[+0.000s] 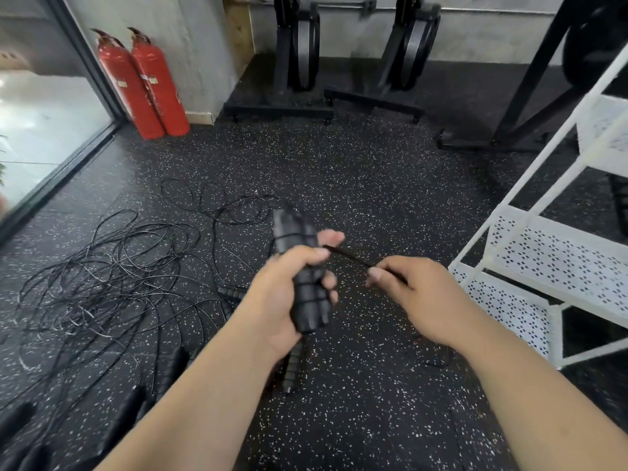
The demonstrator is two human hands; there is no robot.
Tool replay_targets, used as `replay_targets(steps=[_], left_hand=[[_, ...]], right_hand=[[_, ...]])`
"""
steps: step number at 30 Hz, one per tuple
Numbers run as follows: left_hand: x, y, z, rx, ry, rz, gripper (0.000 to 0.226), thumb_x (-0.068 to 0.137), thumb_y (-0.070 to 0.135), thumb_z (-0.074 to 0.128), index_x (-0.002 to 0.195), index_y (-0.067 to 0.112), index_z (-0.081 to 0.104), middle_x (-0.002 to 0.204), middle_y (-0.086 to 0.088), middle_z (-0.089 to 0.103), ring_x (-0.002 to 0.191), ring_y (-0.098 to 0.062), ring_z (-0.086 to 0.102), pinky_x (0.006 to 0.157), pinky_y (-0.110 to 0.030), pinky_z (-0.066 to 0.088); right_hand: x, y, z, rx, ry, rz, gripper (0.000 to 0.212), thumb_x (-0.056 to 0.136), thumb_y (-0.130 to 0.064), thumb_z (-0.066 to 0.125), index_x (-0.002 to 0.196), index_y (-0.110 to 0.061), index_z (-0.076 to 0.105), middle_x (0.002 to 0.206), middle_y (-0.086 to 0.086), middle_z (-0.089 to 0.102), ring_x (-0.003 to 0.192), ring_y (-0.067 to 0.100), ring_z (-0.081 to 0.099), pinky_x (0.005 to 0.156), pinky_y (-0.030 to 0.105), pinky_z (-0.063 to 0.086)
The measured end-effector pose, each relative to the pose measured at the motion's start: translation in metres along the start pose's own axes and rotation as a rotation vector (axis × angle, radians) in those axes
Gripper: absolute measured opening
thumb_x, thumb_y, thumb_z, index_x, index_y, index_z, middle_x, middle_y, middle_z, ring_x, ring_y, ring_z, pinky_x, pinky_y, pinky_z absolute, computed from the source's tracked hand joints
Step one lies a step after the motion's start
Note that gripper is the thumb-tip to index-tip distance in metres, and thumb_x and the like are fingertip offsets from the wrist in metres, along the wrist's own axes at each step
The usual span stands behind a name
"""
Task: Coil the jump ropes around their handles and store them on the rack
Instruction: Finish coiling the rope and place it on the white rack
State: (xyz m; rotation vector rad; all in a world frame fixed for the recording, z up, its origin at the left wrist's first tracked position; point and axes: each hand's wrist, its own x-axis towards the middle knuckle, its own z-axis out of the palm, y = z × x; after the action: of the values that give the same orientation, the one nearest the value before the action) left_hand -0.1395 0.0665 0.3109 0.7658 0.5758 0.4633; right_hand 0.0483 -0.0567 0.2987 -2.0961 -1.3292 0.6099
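The left hand [272,300] is gripping the paired handles [293,227] at the centre, its fingers curled round them, with a few turns of rope lying across them; the right hand [421,300], at 3 o'clock from the handles, is pinching the rope [350,255] between thumb and fingertips, the strand running taut between both hands; the rack [557,246] is standing further out at 3 o'clock; loose ropes [102,283] are lying tangled on the floor [373,171] at 9 o'clock; two extinguishers [146,83] are standing at 11 o'clock.
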Motion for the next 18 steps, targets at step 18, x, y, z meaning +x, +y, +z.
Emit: replay_targets(steps=[18], left_hand=[[-0.003,-0.015,0.009,-0.044,-0.005,-0.041,0.042,0.068,0.020,0.086,0.109,0.027,0.083,0.118,-0.016,0.064,0.065,-0.017,0.056,0.065,-0.035,0.052]], right_hand=[[0.001,-0.003,0.011,0.045,0.126,-0.001,0.028,0.108,-0.045,0.052,0.087,-0.035,0.067,0.060,-0.012,0.061,0.050,0.005,0.047,0.053,0.028,0.038]])
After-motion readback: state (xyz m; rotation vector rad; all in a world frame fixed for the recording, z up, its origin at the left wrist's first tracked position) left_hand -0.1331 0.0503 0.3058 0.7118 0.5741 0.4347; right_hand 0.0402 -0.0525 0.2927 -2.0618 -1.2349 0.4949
